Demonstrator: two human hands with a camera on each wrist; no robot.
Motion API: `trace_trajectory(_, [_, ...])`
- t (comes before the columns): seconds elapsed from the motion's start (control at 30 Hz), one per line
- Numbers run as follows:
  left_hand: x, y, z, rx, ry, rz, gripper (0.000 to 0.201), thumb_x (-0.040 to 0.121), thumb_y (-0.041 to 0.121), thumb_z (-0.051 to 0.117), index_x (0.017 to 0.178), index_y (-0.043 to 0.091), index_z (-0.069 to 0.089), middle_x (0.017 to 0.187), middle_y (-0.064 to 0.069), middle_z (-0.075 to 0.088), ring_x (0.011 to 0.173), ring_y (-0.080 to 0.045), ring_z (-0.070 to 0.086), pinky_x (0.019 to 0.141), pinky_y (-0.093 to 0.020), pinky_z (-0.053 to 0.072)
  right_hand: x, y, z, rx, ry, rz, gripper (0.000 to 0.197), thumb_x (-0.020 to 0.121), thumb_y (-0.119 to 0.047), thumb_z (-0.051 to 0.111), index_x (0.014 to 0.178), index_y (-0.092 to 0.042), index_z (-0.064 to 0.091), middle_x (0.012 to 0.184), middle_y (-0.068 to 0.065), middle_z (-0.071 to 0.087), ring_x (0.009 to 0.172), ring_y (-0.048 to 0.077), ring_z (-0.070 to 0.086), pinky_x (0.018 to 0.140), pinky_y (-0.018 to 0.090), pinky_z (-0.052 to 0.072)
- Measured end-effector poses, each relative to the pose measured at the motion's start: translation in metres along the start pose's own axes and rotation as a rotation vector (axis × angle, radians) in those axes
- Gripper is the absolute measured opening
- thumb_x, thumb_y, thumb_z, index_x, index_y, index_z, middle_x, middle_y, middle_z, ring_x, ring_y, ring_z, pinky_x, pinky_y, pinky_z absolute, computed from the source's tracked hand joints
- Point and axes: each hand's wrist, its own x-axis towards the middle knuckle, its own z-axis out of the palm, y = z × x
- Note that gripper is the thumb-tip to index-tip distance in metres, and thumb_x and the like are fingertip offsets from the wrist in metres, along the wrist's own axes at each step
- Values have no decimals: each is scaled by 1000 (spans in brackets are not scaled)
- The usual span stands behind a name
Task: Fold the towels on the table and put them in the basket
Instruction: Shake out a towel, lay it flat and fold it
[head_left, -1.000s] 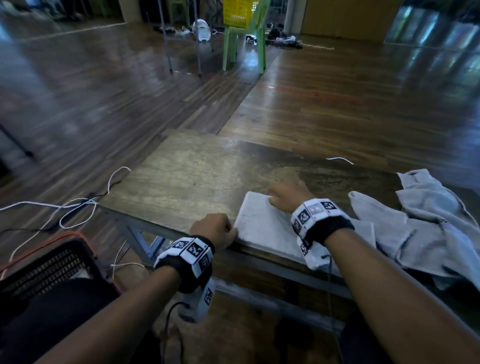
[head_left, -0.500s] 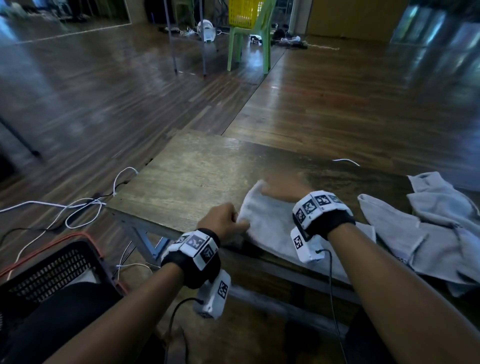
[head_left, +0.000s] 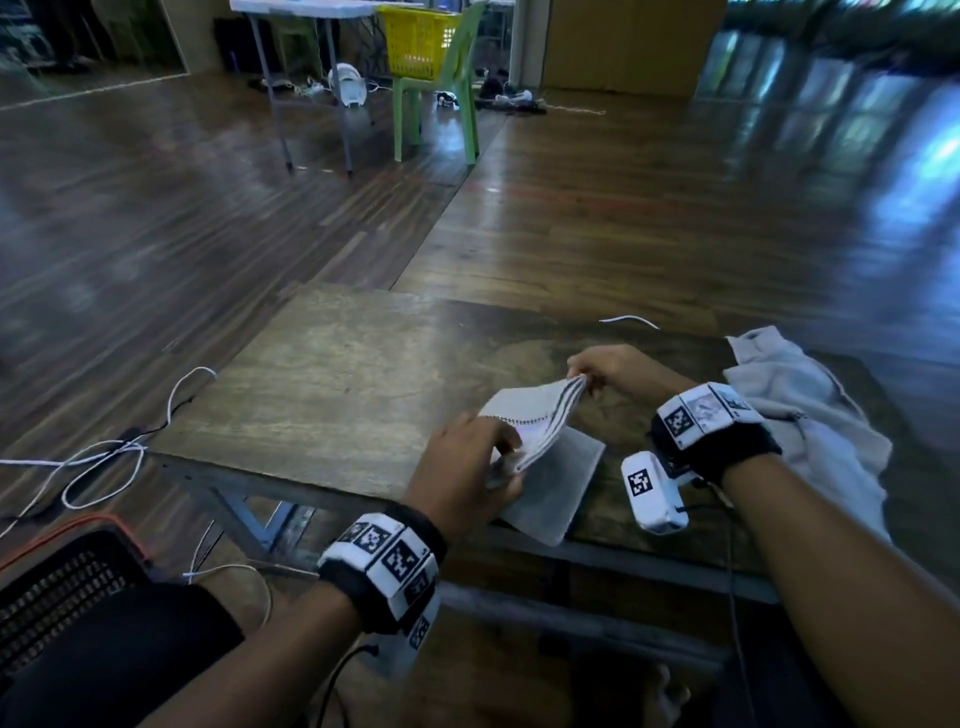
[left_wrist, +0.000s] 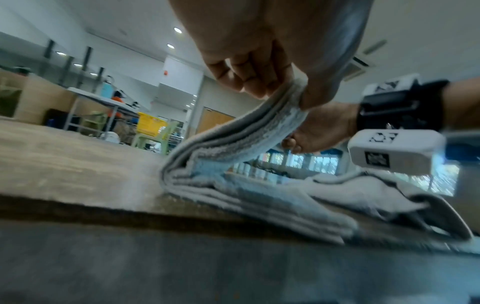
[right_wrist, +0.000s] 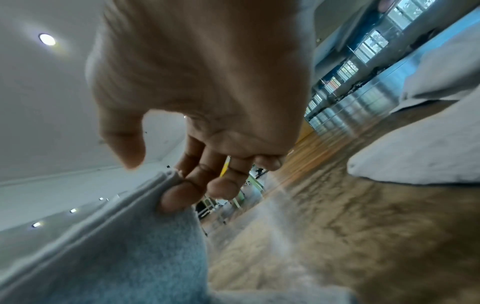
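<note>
Head view: both hands lift the top half of a small grey towel (head_left: 545, 457) off the wooden table (head_left: 332, 395). Its bottom half lies flat at the table's near edge. The left hand (head_left: 462, 473) pinches the near corner. The right hand (head_left: 613, 371) pinches the far corner. More grey towels (head_left: 810, 415) lie bunched at the table's right end. A dark basket (head_left: 62, 582) sits low, left of the table. Black-and-white square codes mark both wristbands (head_left: 384, 561); no words can be read.
</note>
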Motion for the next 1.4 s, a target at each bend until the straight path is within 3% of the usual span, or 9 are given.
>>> trace_trajectory(0.1, [-8,6,23,50,-125,99,22,69,36,53,87,23,55,84,5,61,80,-22,55,64,-25,14,-9,24,-4,-122,-74,70,16,89,-10,58,74,-14,64,71,1,61,61,10,52,55,13,43])
trace_trajectory(0.23, [-8,10,41,95,-157,138,26,69,42,46,84,23,55,80,5,61,78,-14,46,65,-28,20,-12,43,-7,-193,-89,130,12,87,-7,61,79,-15,62,76,-1,62,67,7,56,56,7,45])
trace_trajectory(0.5, [-3,19,44,98,-341,93,30,75,40,61,101,24,56,98,9,64,96,-15,52,89,-32,31,-11,62,0,-369,-104,163,15,83,-12,65,76,-23,59,79,-6,61,83,14,57,80,28,44])
trace_trajectory(0.7, [32,-6,18,96,-217,-49,23,85,32,52,107,25,58,108,9,63,104,-14,54,89,-31,28,-27,39,5,-649,81,101,15,83,-15,53,77,-29,55,82,-9,55,95,20,58,90,39,43])
trace_trajectory(0.83, [52,-34,16,372,-433,-33,37,93,31,43,130,28,46,143,8,42,130,-16,37,98,-35,25,-60,5,31,-755,-199,-43,31,86,-12,45,104,-31,63,84,-10,49,94,14,49,94,42,36])
trace_trajectory(0.93, [54,-41,20,446,-539,23,41,97,34,34,138,33,36,150,12,31,135,-14,31,100,-38,24,-90,1,53,-899,-392,-108,47,91,-13,39,129,-38,49,98,-2,37,99,19,41,86,39,36])
trace_trajectory(1.17, [51,-26,14,527,-588,40,35,96,38,30,121,30,54,118,7,58,107,-16,50,96,-40,22,-106,22,43,-1155,-297,-122,40,93,-30,43,129,-46,47,110,4,39,110,24,36,76,34,21])
trace_trajectory(1.3, [42,-4,8,520,-735,117,31,92,35,37,90,21,65,92,5,67,87,-15,55,92,-40,21,-94,41,20,-1164,-175,-13,42,93,-28,39,132,-45,45,105,2,33,113,25,36,86,37,28])
trace_trajectory(1.4, [32,3,14,309,-841,79,24,90,33,42,98,24,64,98,8,68,93,-15,55,93,-38,19,-83,52,14,-1005,-168,61,42,96,-32,34,136,-44,40,104,0,27,115,25,35,95,38,28])
